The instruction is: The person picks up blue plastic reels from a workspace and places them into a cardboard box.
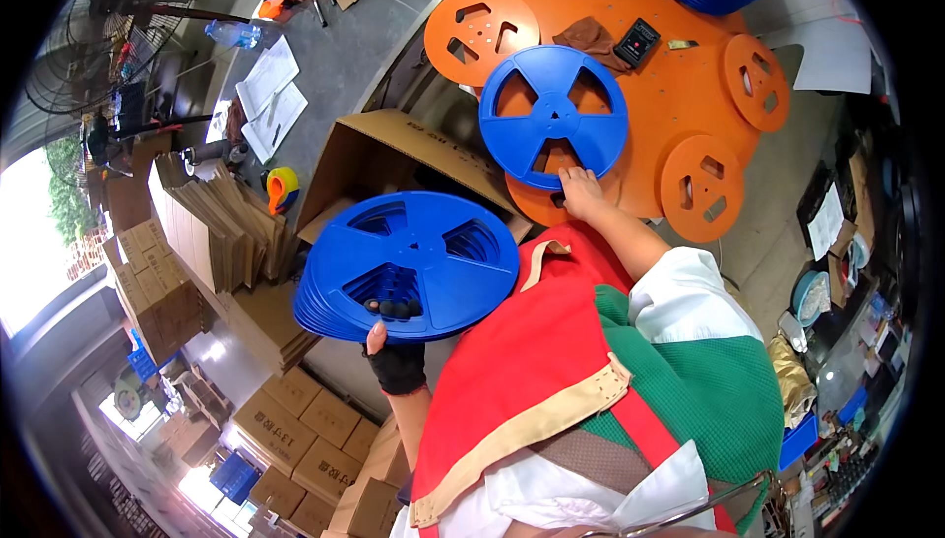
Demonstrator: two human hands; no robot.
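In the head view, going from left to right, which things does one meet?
Standing fan → flattened cardboard stack → blue reel stack in the gloved left hand → single blue reel → small orange disc.

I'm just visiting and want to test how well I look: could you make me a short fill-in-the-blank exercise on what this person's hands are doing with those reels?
1. The left hand wears a ____ glove and holds a stack of blue reels.
2. The bare right hand touches a single blue reel lying on the ____ table.
3. Under the stack stands an open ____ box.

Missing words: black; orange; cardboard
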